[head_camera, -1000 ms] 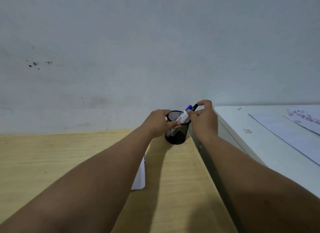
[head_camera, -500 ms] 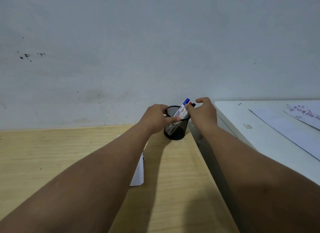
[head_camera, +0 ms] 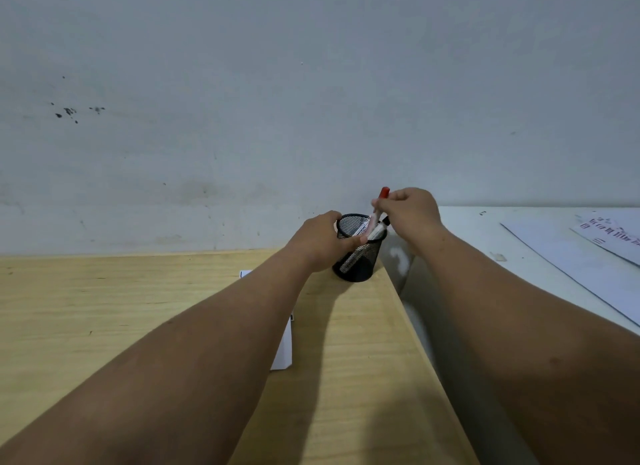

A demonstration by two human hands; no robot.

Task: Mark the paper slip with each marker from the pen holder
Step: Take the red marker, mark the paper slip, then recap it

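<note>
A pale wooden desk [head_camera: 104, 308] with fine grain runs up to a scuffed grey-white wall [head_camera: 311, 101], which carries a small cluster of dark specks at the left. To the right, a white surface [head_camera: 485, 243] butts against the wood at a slightly different level, and two sheets of paper [head_camera: 571, 267] lie on it, the farther one printed with reddish marks too blurred to read. Near the back right corner of the wood stands the pen holder [head_camera: 358, 260], a round black cup of fine wire mesh that narrows a little toward its base. The left hand [head_camera: 320, 241] curls around its near left side, fingers pressed on the rim and mesh. The right hand [head_camera: 410, 211] hovers just above the rim, its fingertips pinched together on a red-capped marker [head_camera: 383, 193] with a white barrel, which tilts slightly and rises out of the cup. A second marker with a black cap [head_camera: 380, 226] leans inside against the right rim, its white barrel visible through the mesh; whether more markers sit deeper in the cup cannot be made out. The paper slip [head_camera: 284, 347], a white rectangle, lies flat on the wood nearer the camera and well apart from the holder, mostly hidden beneath the left forearm, with only its right edge and a far corner showing. Both forearms cast soft shadows across the wood.
</note>
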